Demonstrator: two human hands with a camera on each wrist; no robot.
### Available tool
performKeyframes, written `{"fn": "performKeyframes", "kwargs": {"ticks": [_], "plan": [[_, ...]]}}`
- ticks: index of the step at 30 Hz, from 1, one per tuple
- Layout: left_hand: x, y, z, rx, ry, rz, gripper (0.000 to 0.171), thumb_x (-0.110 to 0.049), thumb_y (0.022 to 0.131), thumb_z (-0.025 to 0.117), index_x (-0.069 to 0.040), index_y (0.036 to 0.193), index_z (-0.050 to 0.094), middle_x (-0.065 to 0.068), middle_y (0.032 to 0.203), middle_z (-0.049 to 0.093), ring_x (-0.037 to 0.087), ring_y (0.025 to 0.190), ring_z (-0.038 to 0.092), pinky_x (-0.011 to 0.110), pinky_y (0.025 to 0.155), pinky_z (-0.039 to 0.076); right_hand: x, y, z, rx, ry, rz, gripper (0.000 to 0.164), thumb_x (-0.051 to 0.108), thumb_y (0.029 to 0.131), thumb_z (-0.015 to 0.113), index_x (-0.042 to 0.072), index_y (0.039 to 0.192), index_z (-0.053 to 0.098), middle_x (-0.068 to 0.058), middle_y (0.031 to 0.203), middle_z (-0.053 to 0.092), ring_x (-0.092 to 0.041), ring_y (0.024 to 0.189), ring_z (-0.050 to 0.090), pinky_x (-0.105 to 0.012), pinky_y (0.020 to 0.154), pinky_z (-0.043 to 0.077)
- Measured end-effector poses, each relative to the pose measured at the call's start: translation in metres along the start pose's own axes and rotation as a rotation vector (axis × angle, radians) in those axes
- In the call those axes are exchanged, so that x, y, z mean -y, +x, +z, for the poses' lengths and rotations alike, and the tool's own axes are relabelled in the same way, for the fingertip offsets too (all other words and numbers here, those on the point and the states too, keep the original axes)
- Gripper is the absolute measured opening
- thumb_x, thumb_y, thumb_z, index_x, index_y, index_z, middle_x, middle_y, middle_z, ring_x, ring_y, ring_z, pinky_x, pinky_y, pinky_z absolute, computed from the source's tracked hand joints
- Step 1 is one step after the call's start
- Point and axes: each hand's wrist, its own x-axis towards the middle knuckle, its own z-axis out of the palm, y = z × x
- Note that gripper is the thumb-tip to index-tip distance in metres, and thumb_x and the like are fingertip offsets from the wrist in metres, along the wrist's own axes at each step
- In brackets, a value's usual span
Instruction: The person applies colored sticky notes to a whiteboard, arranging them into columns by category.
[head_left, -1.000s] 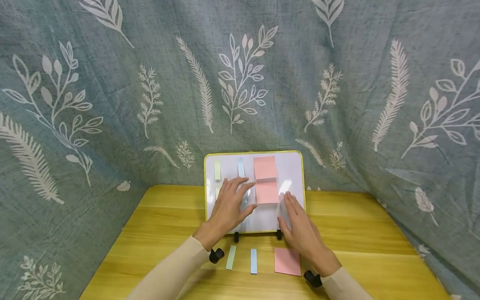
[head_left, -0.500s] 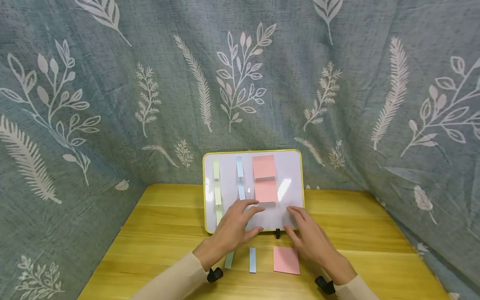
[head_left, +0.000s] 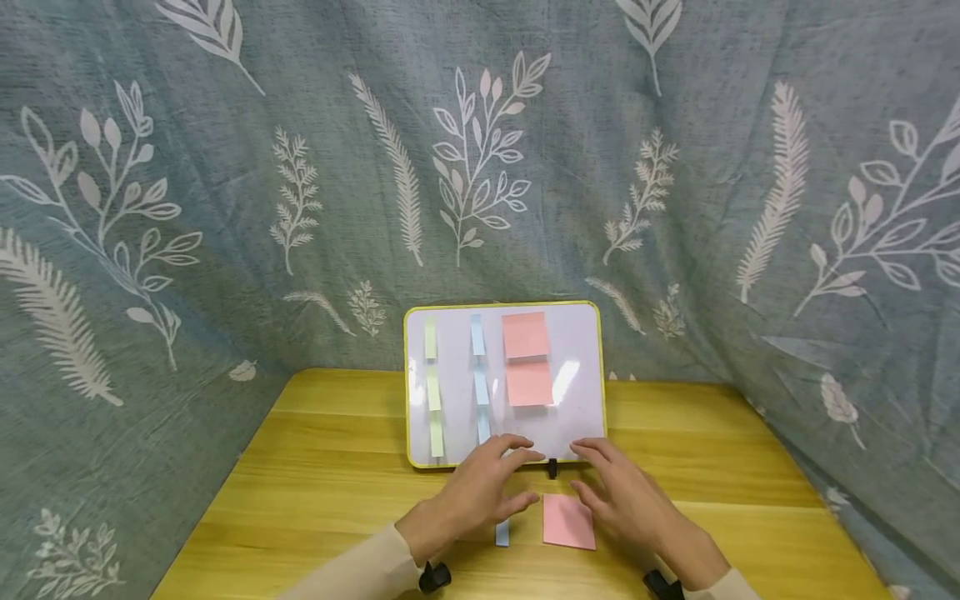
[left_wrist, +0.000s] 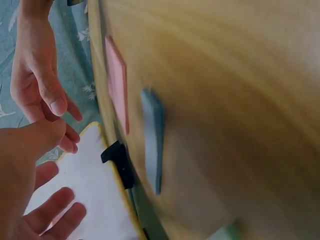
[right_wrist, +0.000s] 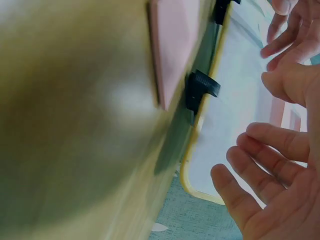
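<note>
My left hand [head_left: 480, 492] hovers over the blue sticky-note pad [head_left: 502, 534], fingers loosely bent and holding nothing. Just right of the pink sticky-note pad [head_left: 568, 522], my right hand [head_left: 637, 508] is likewise relaxed, with nothing between its fingers. Behind both hands a whiteboard [head_left: 453, 383] with a yellow rim leans back on black stand feet [right_wrist: 200, 90]. Stuck on it are a column of green strips [head_left: 433, 389], a column of blue strips [head_left: 481, 387] and two pink square notes [head_left: 528, 383]. The lower blue strip is partly covered by my left hand.
The wooden table [head_left: 315, 467] runs out on either side of the board. A patterned curtain [head_left: 480, 167] hangs close behind and around it. At the bottom of the left wrist view a blurred green pad [left_wrist: 232, 231] shows; in the head view my left arm hides it.
Both hands have drawn down and back from the whiteboard toward the table. The green and blue strips that the left hand covered now show. The notes on the board have stayed put.
</note>
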Motion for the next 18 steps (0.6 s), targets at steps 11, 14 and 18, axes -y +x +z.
{"fn": "performKeyframes", "kwargs": {"ticks": [11,14,18], "plan": [[-0.009,-0.006,0.017,0.226,-0.007,-0.071,0.053,-0.044,0.106,0.088,-0.022,0.152,0.074,-0.004,0.146,0.074,0.013,0.131,0.072,0.030,0.114,0.061,0.004,-0.014,0.003,0.099,0.040,-0.027,0.047,0.028,0.110,0.083,0.009,0.153,0.074,-0.002,0.154,0.072,-0.023,0.132,0.076,-0.050,0.107,0.068],[-0.013,-0.005,0.022,0.255,-0.003,-0.083,0.055,-0.048,0.106,0.088,-0.023,0.153,0.074,-0.005,0.149,0.074,0.013,0.136,0.072,0.030,0.116,0.061,0.004,-0.018,0.006,0.116,0.053,-0.043,0.046,0.029,0.110,0.083,0.010,0.151,0.075,0.000,0.152,0.072,-0.017,0.125,0.074,-0.045,0.102,0.067],[-0.017,-0.005,0.025,0.276,0.021,-0.095,0.056,-0.051,0.104,0.088,-0.024,0.152,0.075,-0.005,0.151,0.073,0.014,0.138,0.070,0.033,0.118,0.061,0.005,-0.020,0.010,0.141,0.068,-0.037,0.046,0.032,0.110,0.083,0.012,0.150,0.075,0.001,0.152,0.071,-0.013,0.120,0.072,-0.041,0.098,0.066]]}}
